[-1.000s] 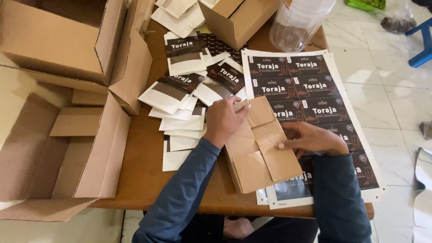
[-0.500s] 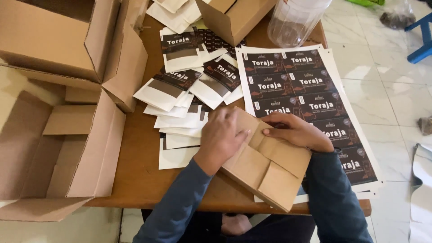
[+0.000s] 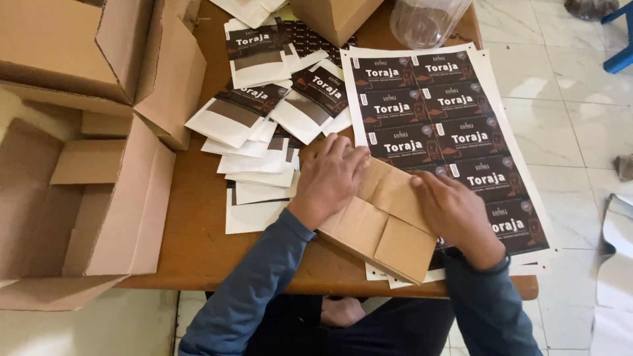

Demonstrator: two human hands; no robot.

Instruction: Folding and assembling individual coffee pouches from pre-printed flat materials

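A small flat brown cardboard box (image 3: 379, 231) with folded flaps lies on the wooden table (image 3: 204, 244), partly over a sheet of dark printed labels (image 3: 435, 112). My left hand (image 3: 330, 178) presses flat on the box's left upper part, fingers spread. On the right flap rests my right hand (image 3: 455, 211), palm down. Both arms wear dark blue sleeves.
White pouches with dark labels (image 3: 264, 112) are spread in a loose pile left of the hands. Open cardboard boxes (image 3: 99, 198) stand at the left, one more (image 3: 330, 20) at the back. A clear plastic jar (image 3: 425, 20) stands behind the label sheet. A blue chair leg (image 3: 620, 39) is on the tiled floor.
The box has been turned and laid flatter. Both hands moved from folding its flaps to pressing down on top of it.
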